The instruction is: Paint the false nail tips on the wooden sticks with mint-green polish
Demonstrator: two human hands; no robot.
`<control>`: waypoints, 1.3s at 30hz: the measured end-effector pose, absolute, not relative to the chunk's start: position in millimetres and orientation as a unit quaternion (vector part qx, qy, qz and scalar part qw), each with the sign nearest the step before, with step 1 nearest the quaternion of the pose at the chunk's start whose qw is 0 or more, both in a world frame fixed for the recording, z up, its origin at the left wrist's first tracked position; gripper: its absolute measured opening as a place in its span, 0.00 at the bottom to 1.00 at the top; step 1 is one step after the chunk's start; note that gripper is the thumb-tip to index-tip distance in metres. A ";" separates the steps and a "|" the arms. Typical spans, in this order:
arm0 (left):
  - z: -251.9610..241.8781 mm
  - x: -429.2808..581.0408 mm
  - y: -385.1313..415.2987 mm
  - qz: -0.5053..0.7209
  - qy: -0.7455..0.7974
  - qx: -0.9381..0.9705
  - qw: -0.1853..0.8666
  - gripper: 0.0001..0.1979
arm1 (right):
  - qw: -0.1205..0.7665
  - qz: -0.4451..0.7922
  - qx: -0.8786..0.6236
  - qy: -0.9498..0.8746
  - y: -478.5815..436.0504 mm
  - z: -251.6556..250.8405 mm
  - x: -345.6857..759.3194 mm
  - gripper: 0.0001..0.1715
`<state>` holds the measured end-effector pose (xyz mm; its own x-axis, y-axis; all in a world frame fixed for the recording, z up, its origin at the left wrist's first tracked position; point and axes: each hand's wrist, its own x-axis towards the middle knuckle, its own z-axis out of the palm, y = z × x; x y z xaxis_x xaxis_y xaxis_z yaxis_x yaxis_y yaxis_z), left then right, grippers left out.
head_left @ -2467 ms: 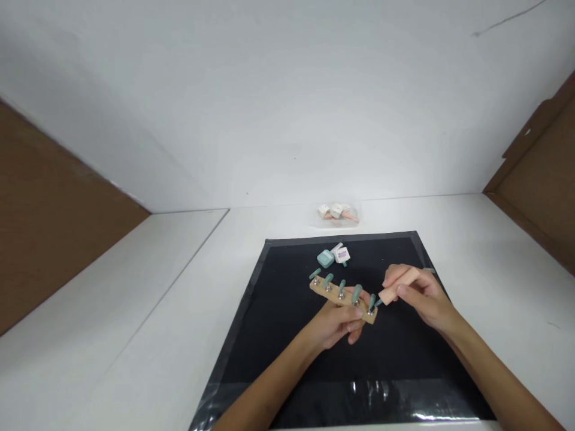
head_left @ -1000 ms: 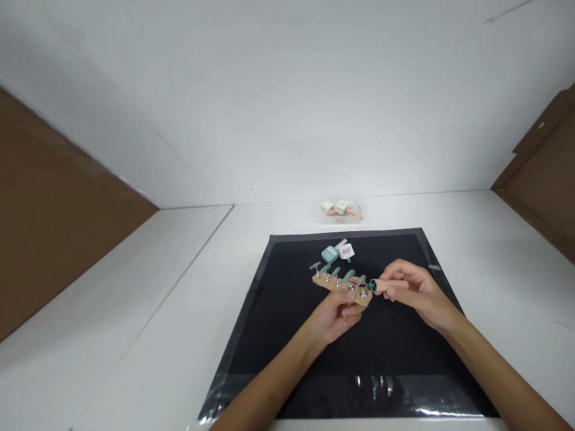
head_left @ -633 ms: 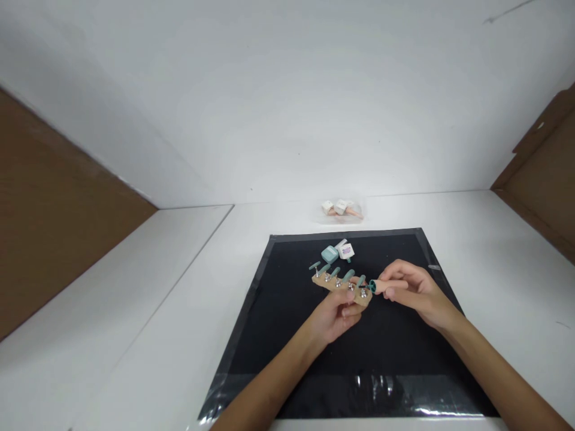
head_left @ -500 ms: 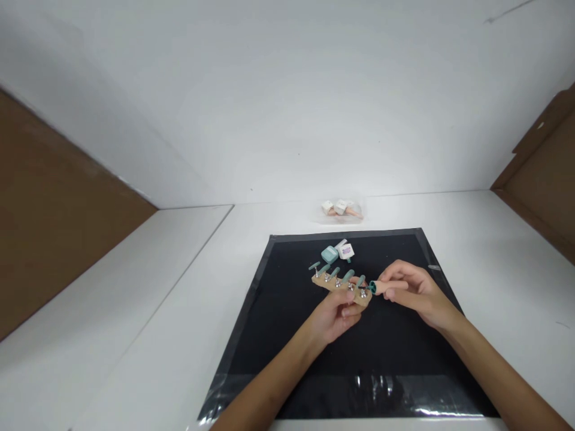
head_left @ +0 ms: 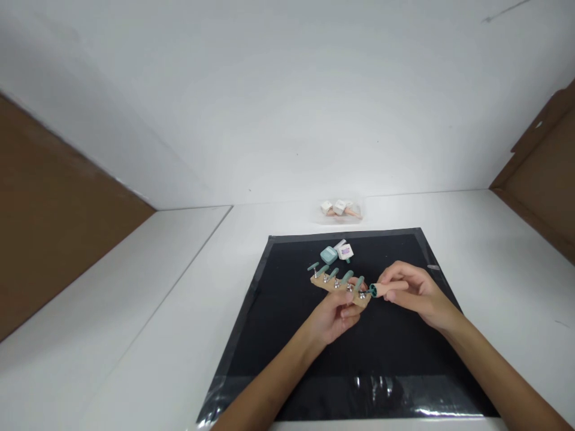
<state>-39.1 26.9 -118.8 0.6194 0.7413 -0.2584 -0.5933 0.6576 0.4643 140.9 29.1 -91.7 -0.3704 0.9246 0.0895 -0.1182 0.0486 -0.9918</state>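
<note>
My left hand (head_left: 336, 314) grips a tan nail-tip stand (head_left: 330, 284) by its right part, thumb on the near side. Along the stand rise several silver posts, each topped with a green false nail (head_left: 347, 276). Between the fingertips of my right hand (head_left: 415, 293) is a pink nail polish brush cap (head_left: 390, 288) with a green inner rim. Its brush end points left and lies at the rightmost false nail (head_left: 359, 283); whether the bristles touch it I cannot tell. Behind the stand, a green polish bottle (head_left: 329, 255) and a white labelled bottle (head_left: 345, 251) lie on the mat.
A black mat (head_left: 269, 335) with taped edges covers the middle of the white table (head_left: 148, 311). Behind it stands a clear tray (head_left: 320, 216) holding white bottles with pink caps. Brown panels (head_left: 54, 227) flank the white back wall.
The brush end has dipped slightly and shifted beside the rightmost false nail. Both hands otherwise keep nearly the same place and hold; the whole view has shifted a little.
</note>
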 end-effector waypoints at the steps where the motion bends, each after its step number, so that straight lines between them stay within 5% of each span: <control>1: -119.3 -39.6 26.8 0.378 0.220 0.170 0.883 0.14 | 0.443 0.595 -0.350 -0.572 28.8 -92.4 141.0 0.08; 19: -133.9 -42.2 23.6 0.354 0.216 0.231 0.880 0.17 | 0.524 0.599 -0.355 -0.490 27.8 -88.1 135.3 0.16; 39: -125.2 -35.8 23.2 0.357 0.194 0.287 0.868 0.13 | 0.480 0.553 -0.372 -0.570 27.9 -84.2 138.6 0.16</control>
<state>-35.8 23.2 -125.2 0.6704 0.7304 -0.1309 -0.5081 0.5804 0.6364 138.6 27.9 -84.2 -0.2620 0.9556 0.1349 -0.1064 0.1103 -0.9882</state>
